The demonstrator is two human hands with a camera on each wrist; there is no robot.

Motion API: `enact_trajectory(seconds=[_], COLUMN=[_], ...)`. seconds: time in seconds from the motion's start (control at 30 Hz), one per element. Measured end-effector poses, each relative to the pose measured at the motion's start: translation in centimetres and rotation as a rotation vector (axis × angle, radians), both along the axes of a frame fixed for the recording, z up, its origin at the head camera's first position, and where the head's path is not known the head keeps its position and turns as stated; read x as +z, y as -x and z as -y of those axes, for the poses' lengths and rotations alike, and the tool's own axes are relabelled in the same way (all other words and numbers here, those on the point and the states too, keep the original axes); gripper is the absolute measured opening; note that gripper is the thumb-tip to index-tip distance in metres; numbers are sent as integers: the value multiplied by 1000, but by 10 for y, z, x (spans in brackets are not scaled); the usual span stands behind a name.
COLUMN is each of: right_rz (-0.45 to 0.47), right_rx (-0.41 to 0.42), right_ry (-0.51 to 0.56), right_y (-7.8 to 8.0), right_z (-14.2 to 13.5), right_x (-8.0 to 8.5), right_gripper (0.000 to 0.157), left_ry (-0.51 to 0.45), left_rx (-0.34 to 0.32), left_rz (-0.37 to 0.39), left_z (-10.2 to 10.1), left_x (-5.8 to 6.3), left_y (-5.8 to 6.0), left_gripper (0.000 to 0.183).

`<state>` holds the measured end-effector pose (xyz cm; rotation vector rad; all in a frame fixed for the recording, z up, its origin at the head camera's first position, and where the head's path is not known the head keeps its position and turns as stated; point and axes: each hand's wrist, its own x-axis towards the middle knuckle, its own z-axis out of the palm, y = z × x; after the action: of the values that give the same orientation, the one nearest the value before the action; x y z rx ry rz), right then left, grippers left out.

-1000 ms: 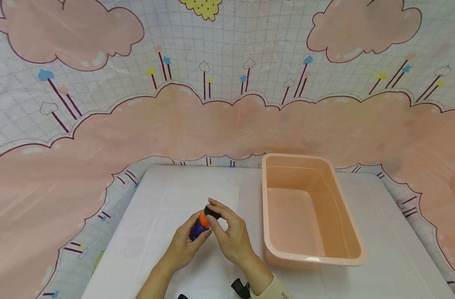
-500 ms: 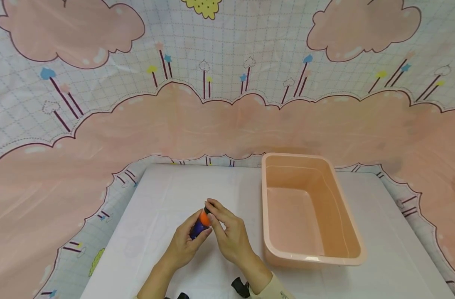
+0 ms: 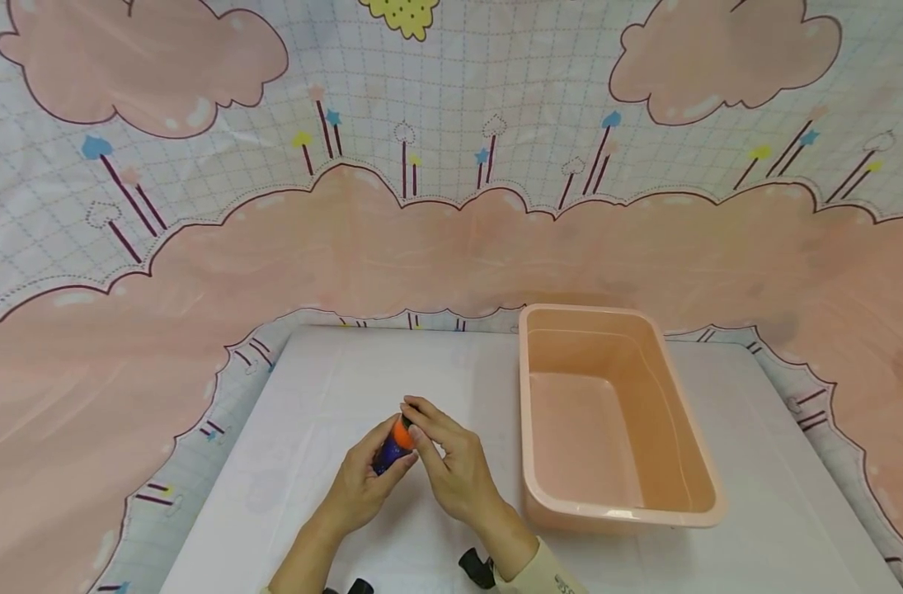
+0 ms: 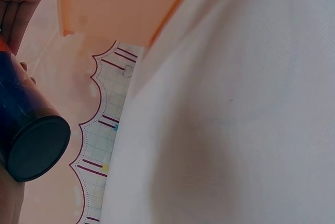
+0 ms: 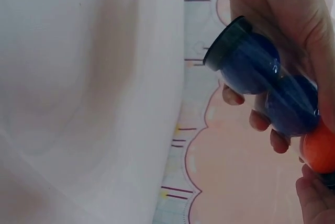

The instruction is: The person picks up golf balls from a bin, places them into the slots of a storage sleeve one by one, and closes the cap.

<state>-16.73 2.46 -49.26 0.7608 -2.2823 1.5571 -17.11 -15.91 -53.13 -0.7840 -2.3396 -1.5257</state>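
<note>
A clear tube [image 3: 387, 459] holds two dark blue balls and an orange ball [image 3: 402, 433]. My left hand [image 3: 358, 487] grips it around the middle, tilted above the white table. A black base [image 4: 39, 148] closes its lower end in the left wrist view. At the upper end is a black cap [image 3: 406, 419], mostly hidden by the fingers of my right hand [image 3: 458, 470], which pinch it against the tube. Seen from the right wrist, the blue balls [image 5: 291, 104] sit in a row below the orange one, with fingers of the left hand curled behind the tube.
A peach plastic basin [image 3: 533, 462] stands on the right of the white table [image 3: 310, 388]. Black wrist gear [image 3: 477, 569] shows by the right sleeve, and more dark gear [image 3: 359, 586] at the bottom edge. A cloud-patterned cloth [image 3: 451, 247] rises behind.
The right hand's fingers have shifted slightly left over the tube's end. The black cap, more exposed and sticking out to the right a second ago, now lies in line with the tube, mostly covered.
</note>
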Motion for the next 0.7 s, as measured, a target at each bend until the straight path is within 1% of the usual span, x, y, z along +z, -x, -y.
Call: enact_trajectory(seconds=[0.17,0.23,0.4,0.57,0.7], right_rz=[-13,-17,-26,-25,-29], right_rx=[14,22,44,54,48], right_ry=[4,8,31,40,24], right_y=[1,2,3,1,-1], right_z=[1,1,2,5,6], right_x=[0,-1,-4,-7,-8], right_gripper=[36,36,35,35,36], left_ry=[-13,-19,-44,-66,-83], left_rx=[-9,-12,-39,-49,-56], left_rz=[24,45,69,71,74], left_z=[1,2,2,3,3], left_x=[1,0,-2,-4,-4], left_y=[-1,-1,-2,-3,-5], left_gripper=[61,61,63,62,60])
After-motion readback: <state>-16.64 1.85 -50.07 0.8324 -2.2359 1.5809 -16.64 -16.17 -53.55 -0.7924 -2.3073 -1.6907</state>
